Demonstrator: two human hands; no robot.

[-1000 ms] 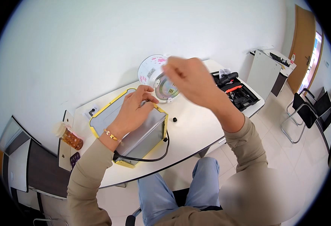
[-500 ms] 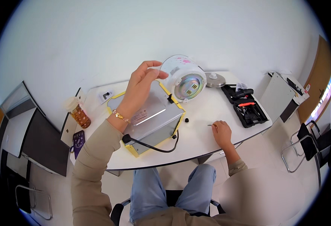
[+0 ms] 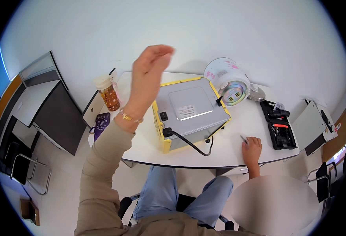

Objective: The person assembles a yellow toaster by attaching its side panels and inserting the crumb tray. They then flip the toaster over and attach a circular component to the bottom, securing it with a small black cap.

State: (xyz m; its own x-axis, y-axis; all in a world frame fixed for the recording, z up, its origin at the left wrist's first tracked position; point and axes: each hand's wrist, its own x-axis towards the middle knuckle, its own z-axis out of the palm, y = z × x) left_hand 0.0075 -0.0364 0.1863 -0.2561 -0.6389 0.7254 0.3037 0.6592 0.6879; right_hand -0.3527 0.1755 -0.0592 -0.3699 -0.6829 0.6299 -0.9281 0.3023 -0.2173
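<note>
My left hand [image 3: 152,70] is raised above the far left part of the table, slightly smeared by motion. Its fingers are curved and point right, with the thumb below them and nothing visible held. Below it and to the right lies a grey metal box with yellow edges [image 3: 194,96], with a rocker switch and a black power cord [image 3: 192,144]. My right hand [image 3: 252,151] rests on the table near the front edge, pinching a small thin metal piece [image 3: 244,139] whose kind I cannot make out. Beyond the box, a white rice cooker [image 3: 225,76] lies tipped, base showing.
A metal lid [image 3: 256,93] sits behind the rice cooker. An open black tool case [image 3: 281,134] holds a screwdriver and bits at right. At left stand a bottle of brown drink [image 3: 110,97] and a purple phone [image 3: 101,125]. A pale blurred oval [image 3: 275,204] covers the lower right.
The view has swung left, so the table things sit farther right. My left hand has moved up and away from the rice cooker. My right hand stays on the table.
</note>
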